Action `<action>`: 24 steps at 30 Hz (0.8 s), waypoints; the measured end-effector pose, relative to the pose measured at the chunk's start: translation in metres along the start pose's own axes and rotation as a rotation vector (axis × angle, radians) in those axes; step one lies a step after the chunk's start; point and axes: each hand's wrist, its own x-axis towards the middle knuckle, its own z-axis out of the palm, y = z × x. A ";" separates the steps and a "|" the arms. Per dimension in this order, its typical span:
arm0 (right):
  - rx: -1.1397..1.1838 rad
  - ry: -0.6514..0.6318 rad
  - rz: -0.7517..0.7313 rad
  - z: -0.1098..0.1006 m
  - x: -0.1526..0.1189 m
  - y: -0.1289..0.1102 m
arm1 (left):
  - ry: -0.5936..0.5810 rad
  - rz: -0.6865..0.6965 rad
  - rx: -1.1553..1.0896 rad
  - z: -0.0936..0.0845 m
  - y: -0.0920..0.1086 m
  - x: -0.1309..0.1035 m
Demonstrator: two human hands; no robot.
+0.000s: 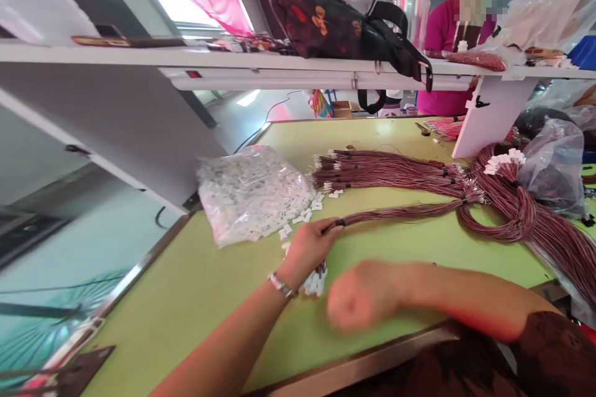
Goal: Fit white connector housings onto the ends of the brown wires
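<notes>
Wire bundle (400,214) in left hand (307,249); plastic bag (246,211) bears label (252,178) (print illegible).

The right hand (356,298) is blurred; whether its fingers hold anything cannot be told. The left hand (307,251) hides part of the wire bundle (395,214) it grips. The label (251,178) on the plastic bag (226,208) is too small to read, and the heaped wires (561,239) run off the right edge.

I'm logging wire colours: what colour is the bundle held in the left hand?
The wire bundle is dark reddish-brown, best seen in the head view.
</notes>
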 end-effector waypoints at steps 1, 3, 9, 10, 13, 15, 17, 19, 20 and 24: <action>-0.034 0.009 -0.130 0.001 -0.004 -0.007 | 0.017 0.024 0.055 0.000 0.001 0.000; -0.140 0.065 -0.139 0.003 -0.011 -0.004 | -0.065 0.128 0.119 -0.001 0.003 0.001; -0.540 0.305 -0.092 0.020 -0.033 0.074 | -0.183 0.241 0.223 -0.009 0.006 -0.002; -0.561 0.377 -0.119 0.022 -0.037 0.081 | -0.194 0.263 0.248 -0.012 0.006 -0.002; -0.586 0.589 -0.293 0.021 -0.048 0.080 | -0.207 0.343 0.354 -0.019 0.012 0.000; -0.589 0.725 -0.160 0.011 -0.051 0.070 | -0.201 0.421 0.429 -0.023 0.020 0.002; -0.553 0.696 0.091 -0.005 -0.052 0.063 | -0.164 0.590 0.515 -0.026 0.035 -0.001; -0.471 0.570 0.222 -0.026 -0.057 0.060 | -0.012 0.832 0.621 -0.029 0.056 -0.010; -0.435 0.568 0.335 -0.038 -0.064 0.060 | 0.140 0.924 0.637 -0.030 0.066 -0.016; -0.394 0.700 0.812 -0.092 -0.126 0.067 | 0.486 1.144 0.477 -0.037 0.083 -0.037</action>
